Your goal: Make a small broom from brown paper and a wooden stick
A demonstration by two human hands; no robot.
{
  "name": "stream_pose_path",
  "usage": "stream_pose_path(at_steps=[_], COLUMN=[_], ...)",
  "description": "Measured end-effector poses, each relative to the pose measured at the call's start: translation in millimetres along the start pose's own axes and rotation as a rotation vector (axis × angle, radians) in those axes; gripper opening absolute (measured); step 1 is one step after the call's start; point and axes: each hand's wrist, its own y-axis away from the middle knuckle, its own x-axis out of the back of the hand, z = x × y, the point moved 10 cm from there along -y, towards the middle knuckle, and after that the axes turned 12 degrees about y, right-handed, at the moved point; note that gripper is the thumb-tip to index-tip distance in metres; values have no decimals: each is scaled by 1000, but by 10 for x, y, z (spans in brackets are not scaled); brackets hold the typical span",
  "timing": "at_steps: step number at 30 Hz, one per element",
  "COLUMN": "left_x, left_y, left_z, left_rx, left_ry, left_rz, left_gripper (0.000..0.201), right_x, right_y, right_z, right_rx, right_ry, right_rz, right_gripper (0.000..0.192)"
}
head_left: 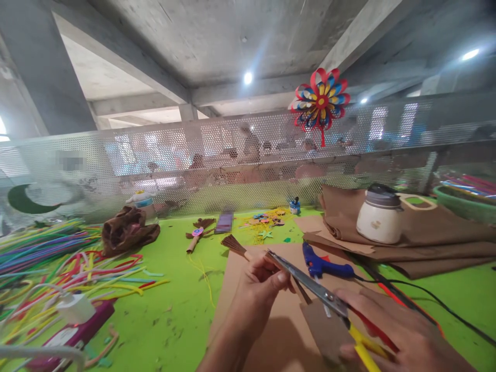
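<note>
My left hand [253, 289] is closed in a pinch on a narrow piece of brown paper [234, 245], whose fringed end sticks out to the upper left. Another brown end shows below the fingers. In my right hand [411, 325] is a pair of scissors [310, 283] with red and yellow handles. The blades point up and left, their tips right at my left fingertips and the paper. How far the blades are apart is hard to make out. Beneath both hands lies a tan cardboard sheet [232, 289], with a darker brown paper piece [323, 330] on it.
A blue glue gun [321, 263] with a black cord lies just beyond the scissors. Brown paper [430, 258] bears a cream lidded jar [380, 217] at right. Colourful pipe cleaners [39, 253] and a purple power strip [73, 336] occupy the left. A perforated screen [217, 175] stands behind.
</note>
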Motion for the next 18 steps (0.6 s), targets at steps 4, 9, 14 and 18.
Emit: stream_pose_path(at_steps=[4,9,14,18], left_x=[-1,-18,-23,29], left_y=[14,-3,-22,-37], left_z=[13,11,-4,-75], left_rx=[-1,5,18,75], left_ry=[-1,25,26,58], left_rz=[-1,-12,-20,0], left_gripper=[8,6,6,7], right_x=[-26,1,-12,-101], right_y=[-5,-8,81,152], right_z=[17,-12,138,501], right_rx=[-17,-10,-131,-295], right_ry=[-6,-22,-29,-8], right_rz=[-31,-31,12,40], right_gripper=[43,35,41,38])
